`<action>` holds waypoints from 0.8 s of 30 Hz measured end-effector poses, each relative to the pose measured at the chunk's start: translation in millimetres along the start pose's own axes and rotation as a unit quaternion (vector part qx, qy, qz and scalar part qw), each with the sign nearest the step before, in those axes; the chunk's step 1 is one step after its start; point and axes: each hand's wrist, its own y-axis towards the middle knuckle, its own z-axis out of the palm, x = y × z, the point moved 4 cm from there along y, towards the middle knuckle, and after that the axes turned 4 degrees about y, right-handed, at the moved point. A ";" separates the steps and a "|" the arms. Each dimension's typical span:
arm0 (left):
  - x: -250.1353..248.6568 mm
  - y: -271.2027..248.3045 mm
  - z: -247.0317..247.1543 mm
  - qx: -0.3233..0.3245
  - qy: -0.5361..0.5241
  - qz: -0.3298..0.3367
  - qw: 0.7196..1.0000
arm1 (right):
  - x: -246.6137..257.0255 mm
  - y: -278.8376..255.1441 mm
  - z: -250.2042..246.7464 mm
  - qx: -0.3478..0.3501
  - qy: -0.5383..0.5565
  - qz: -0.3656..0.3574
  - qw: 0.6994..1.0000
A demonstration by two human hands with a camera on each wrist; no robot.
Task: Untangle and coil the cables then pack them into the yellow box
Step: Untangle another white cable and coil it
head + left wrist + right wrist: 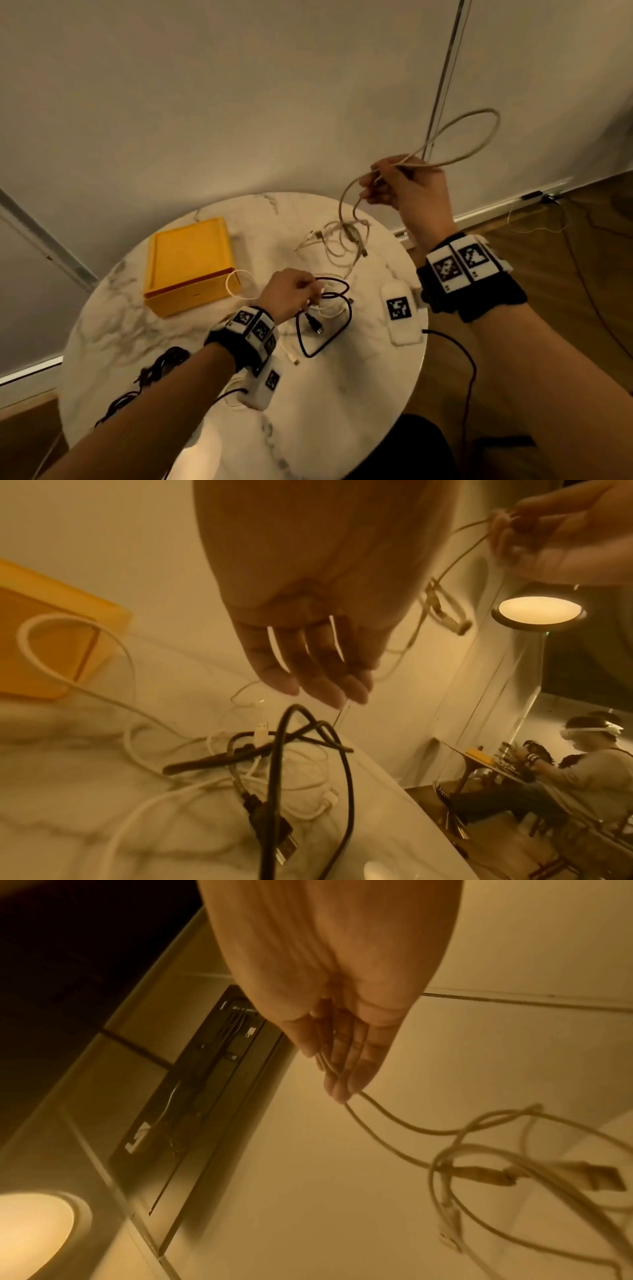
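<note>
The yellow box point(190, 263) sits at the table's back left. My right hand point(380, 185) is raised above the table's far right and grips a beige cable point(479, 137), which loops upward and hangs down into a loose tangle point(342, 240) on the marble. The right wrist view shows the beige cable point(394, 1123) leaving my fingers point(339, 1080), with its plugs point(599, 1175) dangling. My left hand point(308, 294) is low over the table's middle and pinches a thin white cable point(329, 308) knotted with a black cable point(329, 342). White strands cross my fingers point(308, 674) above the black cable point(277, 764).
A white cable loop point(239, 284) lies against the box's front corner. Two white tagged devices point(399, 315) point(267, 383) rest on the round marble table point(342, 411). A dark cable bundle point(161, 366) lies at the left edge. A wall stands behind, wooden floor to the right.
</note>
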 end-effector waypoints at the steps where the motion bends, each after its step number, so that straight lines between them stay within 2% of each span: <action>1: 2.0 3.9 2.3 -0.005 -0.014 -0.010 1.000 | 0.7 3.2 -2.5 -0.007 0.010 -0.003 1.000; 3: -4.0 9.6 4.4 -0.007 -0.023 -0.011 1.000 | -0.1 4.8 -2.8 0.006 -0.018 0.000 1.000; 5: -15.7 15.0 0.3 -0.040 -0.084 -0.010 0.996 | -0.9 4.9 -2.9 0.015 -0.040 -0.006 0.999; 7: -27.0 21.0 -13.6 -0.104 -0.209 -0.029 0.972 | -0.9 7.4 -4.3 0.017 -0.048 -0.005 0.999; 9: -37.4 26.9 -21.3 -0.100 -0.324 -0.047 0.939 | -3.9 6.1 -2.5 0.032 -0.079 0.000 0.996; 10: -42.8 29.8 -21.5 -0.082 -0.338 -0.045 0.937 | -5.7 4.3 -0.8 0.038 -0.095 0.001 0.995; 13: -58.6 29.3 -17.0 -0.061 -0.204 -0.005 0.977 | -10.4 -0.9 4.1 0.031 -0.101 0.004 0.994; 15: -64.0 26.5 -10.4 -0.068 -0.137 0.037 0.988 | -12.6 -4.3 5.0 0.022 -0.097 0.006 0.995; 19: -60.3 13.5 -5.2 -0.110 -0.077 0.076 0.988 | -14.1 -4.1 -9.2 -0.022 -0.113 0.009 0.993; 24: -46.5 -9.2 -11.7 -0.154 -0.079 0.107 0.979 | -18.0 -3.6 -35.5 -0.084 -0.015 0.061 0.995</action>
